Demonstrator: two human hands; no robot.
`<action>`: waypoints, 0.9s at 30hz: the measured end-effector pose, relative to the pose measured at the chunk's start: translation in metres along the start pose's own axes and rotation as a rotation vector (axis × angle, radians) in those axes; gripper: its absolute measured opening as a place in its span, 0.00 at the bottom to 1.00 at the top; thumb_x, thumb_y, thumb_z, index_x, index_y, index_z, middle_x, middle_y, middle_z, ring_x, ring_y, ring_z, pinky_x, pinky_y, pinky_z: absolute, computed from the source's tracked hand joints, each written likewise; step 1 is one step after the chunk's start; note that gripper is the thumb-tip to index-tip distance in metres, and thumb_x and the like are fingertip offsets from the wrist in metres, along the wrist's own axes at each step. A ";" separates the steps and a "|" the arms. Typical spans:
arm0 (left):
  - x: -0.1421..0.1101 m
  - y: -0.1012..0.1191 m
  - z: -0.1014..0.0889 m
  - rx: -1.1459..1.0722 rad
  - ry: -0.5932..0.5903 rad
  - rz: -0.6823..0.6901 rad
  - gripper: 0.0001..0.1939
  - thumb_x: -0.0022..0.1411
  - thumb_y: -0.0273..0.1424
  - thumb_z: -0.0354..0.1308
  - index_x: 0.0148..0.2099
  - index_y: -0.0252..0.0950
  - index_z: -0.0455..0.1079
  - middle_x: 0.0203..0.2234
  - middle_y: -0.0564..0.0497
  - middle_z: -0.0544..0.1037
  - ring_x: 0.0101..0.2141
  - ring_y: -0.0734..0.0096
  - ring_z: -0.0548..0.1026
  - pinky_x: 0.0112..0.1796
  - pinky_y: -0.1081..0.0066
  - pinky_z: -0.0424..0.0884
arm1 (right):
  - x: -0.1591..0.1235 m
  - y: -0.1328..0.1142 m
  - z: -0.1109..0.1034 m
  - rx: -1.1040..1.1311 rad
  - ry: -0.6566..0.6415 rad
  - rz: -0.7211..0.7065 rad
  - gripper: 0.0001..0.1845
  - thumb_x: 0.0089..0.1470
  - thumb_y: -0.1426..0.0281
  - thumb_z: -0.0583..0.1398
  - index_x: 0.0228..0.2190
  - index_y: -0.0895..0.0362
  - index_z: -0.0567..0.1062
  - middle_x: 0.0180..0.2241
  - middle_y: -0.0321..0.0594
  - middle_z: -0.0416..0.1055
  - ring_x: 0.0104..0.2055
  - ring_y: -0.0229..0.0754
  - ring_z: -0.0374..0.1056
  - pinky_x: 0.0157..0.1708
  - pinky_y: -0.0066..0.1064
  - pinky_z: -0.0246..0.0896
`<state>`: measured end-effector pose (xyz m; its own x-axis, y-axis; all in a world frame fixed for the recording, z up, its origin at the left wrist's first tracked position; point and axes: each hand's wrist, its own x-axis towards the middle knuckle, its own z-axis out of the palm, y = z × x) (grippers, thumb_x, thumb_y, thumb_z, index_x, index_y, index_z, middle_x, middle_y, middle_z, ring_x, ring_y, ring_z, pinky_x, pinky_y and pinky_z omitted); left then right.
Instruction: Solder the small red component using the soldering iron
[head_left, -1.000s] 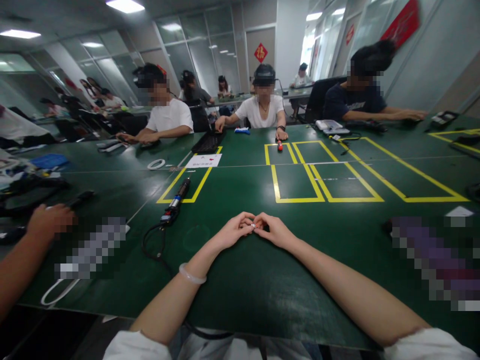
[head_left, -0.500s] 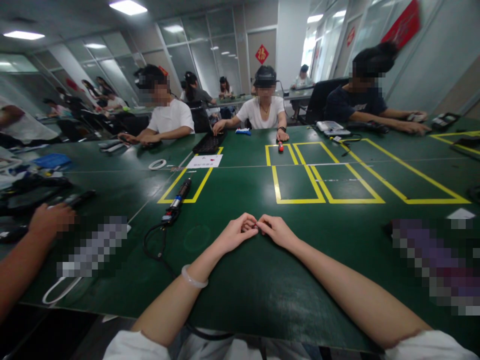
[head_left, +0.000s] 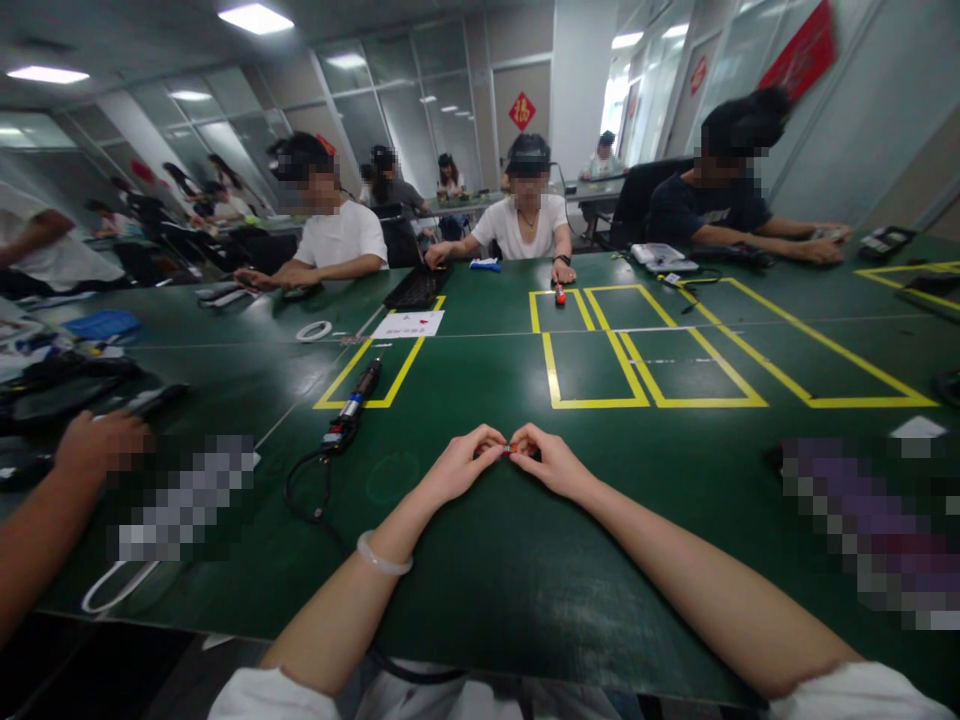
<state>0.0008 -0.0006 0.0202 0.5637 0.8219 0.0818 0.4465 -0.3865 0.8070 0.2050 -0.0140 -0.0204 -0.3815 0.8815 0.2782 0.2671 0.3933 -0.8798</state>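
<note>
Over the green table (head_left: 525,560), my left hand (head_left: 461,468) and my right hand (head_left: 553,466) meet fingertip to fingertip. Both are closed in a pinch on a small red and silver piece (head_left: 509,450), too tiny to name and mostly covered by the fingers. Ahead and to the left of my left hand lies an electric screwdriver (head_left: 352,405) with a black cable (head_left: 292,490). A pale bangle (head_left: 384,556) circles my left wrist.
Yellow tape frames (head_left: 600,403) mark the table ahead. A co-worker's hand (head_left: 97,445) rests at the left, near a blurred-out item (head_left: 191,495). Another blurred-out item (head_left: 870,530) lies right. Across sit people; one touches a red-handled tool (head_left: 560,294) and a black tray (head_left: 412,288).
My fingertips have shifted around the small piece. They covered most of it half a second ago; now more of its red shows between them. My forearms stay nearly where they were.
</note>
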 end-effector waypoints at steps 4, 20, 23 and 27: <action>0.001 -0.019 -0.048 0.391 0.187 -0.052 0.22 0.65 0.44 0.48 0.55 0.37 0.64 0.51 0.44 0.71 0.51 0.60 0.69 0.52 0.62 0.64 | 0.000 -0.001 -0.001 -0.006 0.002 0.003 0.06 0.57 0.69 0.58 0.37 0.57 0.68 0.29 0.34 0.70 0.30 0.36 0.66 0.33 0.28 0.61; -0.067 -0.121 -0.168 0.894 0.346 -0.786 0.32 0.60 0.47 0.48 0.61 0.34 0.57 0.58 0.36 0.62 0.54 0.47 0.66 0.47 0.56 0.68 | 0.001 0.002 0.001 -0.011 -0.016 0.013 0.06 0.56 0.70 0.58 0.37 0.57 0.68 0.30 0.35 0.70 0.30 0.36 0.66 0.33 0.27 0.61; -0.064 -0.117 -0.165 0.898 0.319 -0.786 0.31 0.59 0.46 0.51 0.60 0.35 0.60 0.55 0.37 0.65 0.52 0.50 0.69 0.46 0.59 0.69 | 0.001 0.001 0.001 -0.008 -0.024 0.017 0.06 0.56 0.70 0.58 0.37 0.57 0.68 0.30 0.36 0.70 0.31 0.36 0.66 0.33 0.28 0.61; -0.056 -0.102 -0.154 0.916 0.293 -0.778 0.31 0.57 0.49 0.51 0.58 0.36 0.61 0.53 0.37 0.67 0.49 0.49 0.72 0.43 0.58 0.70 | 0.001 0.000 0.001 -0.012 -0.028 0.018 0.06 0.56 0.70 0.58 0.37 0.57 0.69 0.31 0.36 0.71 0.31 0.36 0.66 0.34 0.28 0.61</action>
<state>-0.1837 0.0568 0.0236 -0.1931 0.9811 -0.0134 0.9812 0.1932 0.0024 0.2034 -0.0134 -0.0202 -0.4007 0.8810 0.2514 0.2846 0.3805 -0.8799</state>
